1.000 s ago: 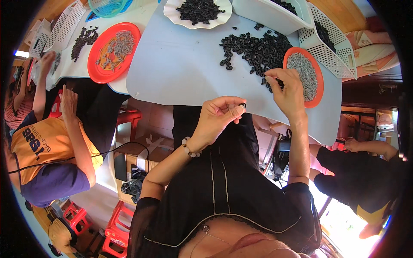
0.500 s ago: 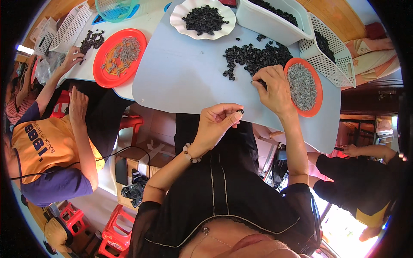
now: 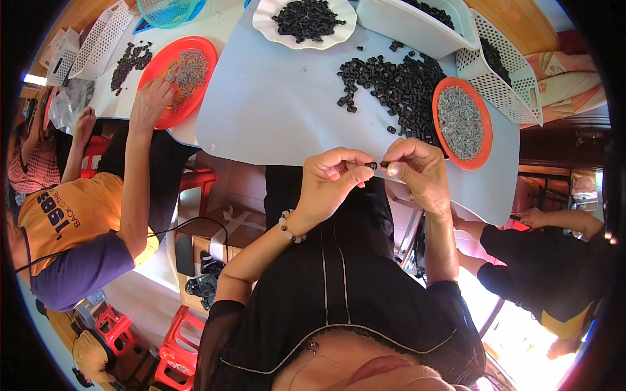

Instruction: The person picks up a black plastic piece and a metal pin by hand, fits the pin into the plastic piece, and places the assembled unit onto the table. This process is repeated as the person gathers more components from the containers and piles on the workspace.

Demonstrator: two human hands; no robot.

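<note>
In front of the table's near edge, my left hand (image 3: 331,182) pinches a small black plastic piece (image 3: 371,165) between thumb and fingertips. My right hand (image 3: 420,174) is closed right beside it, its thumb and forefinger on another small dark piece (image 3: 385,164). The two pieces almost meet; whether they touch is too small to tell. Beyond my right hand spreads a heap of black plastic pieces (image 3: 398,85). An orange-red plate (image 3: 486,151) of small grey screw-like pieces (image 3: 460,122) lies to the right of that heap.
At the back stand a scalloped white dish (image 3: 261,26) of black pieces, a white tub (image 3: 417,32) and a perforated white basket (image 3: 515,88). On the left, a co-worker's hand (image 3: 154,101) reaches over a red plate (image 3: 149,75). Another person (image 3: 535,267) is at the right.
My right hand has come back from the black heap to my left hand, bringing a small dark piece. The co-worker's hand has moved from the loose black pieces to the red plate.
</note>
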